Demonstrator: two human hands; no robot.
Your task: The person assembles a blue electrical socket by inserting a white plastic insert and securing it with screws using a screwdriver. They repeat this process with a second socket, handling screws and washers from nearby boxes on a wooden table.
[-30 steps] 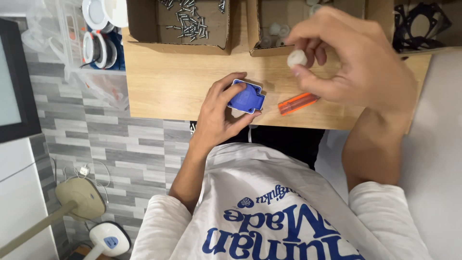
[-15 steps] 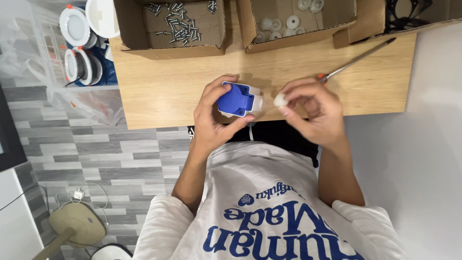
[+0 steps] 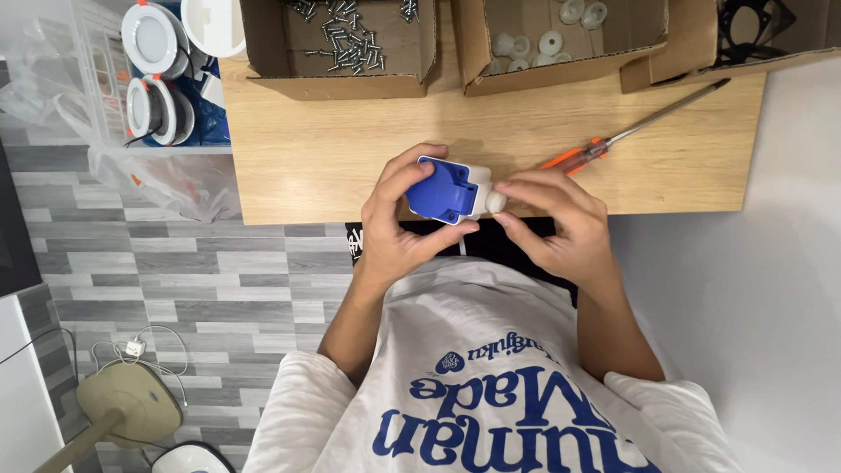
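the wooden table (image 3: 307, 166) is bearing cardboard boxes of screws (image 3: 346, 39) and white caps (image 3: 543, 39); an orange-handled screwdriver (image 3: 613, 144) is lying behind the hands. the left hand (image 3: 399, 232) is clamping the blue and white socket (image 3: 451, 188) over the table's near edge, long axis running left-right, blue face tilting toward the person. the right hand (image 3: 556, 223) is pinching a white cap (image 3: 496, 202) against its right end, touching now where a gap showed half a second earlier.

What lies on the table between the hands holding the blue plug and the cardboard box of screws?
In the head view, only bare wooden table lies between the blue plug and the box of screws.
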